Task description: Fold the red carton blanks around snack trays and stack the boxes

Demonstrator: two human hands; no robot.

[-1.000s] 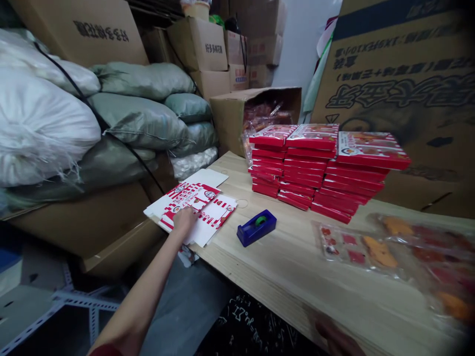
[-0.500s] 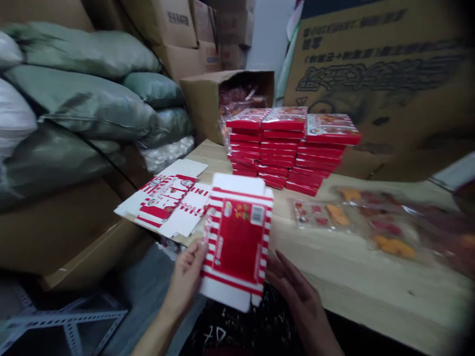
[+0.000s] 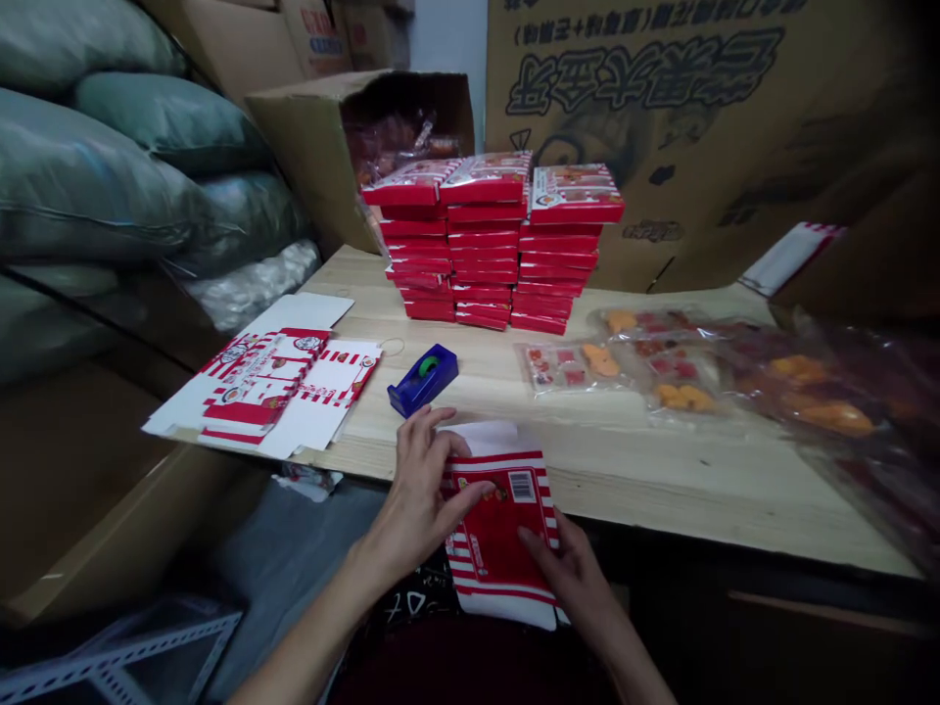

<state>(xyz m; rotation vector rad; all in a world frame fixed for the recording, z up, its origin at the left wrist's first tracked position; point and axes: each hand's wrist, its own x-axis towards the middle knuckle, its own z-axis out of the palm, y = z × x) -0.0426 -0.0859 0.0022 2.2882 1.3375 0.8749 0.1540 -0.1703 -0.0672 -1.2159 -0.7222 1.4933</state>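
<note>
A flat red-and-white striped carton blank [image 3: 503,529] with a barcode rests over the near edge of the wooden table [image 3: 661,470]. My left hand [image 3: 418,485] grips its left upper side, fingers curled over the top. My right hand [image 3: 569,573] holds its lower right side with the thumb on the red face. A pile of more flat carton blanks [image 3: 271,387] lies at the table's left end. A blue tape dispenser [image 3: 423,379] sits just beyond my left hand.
Three stacks of finished red boxes [image 3: 492,240] stand at the back of the table. Clear packets of orange and red snacks [image 3: 646,367] spread to the right. An open cardboard box [image 3: 345,147], large cartons and stuffed sacks [image 3: 124,186] surround the table.
My left hand picked one carton blank off the left pile and brought it to the near table edge. My right hand has joined it, and the blank now lies lower and closer to me.
</note>
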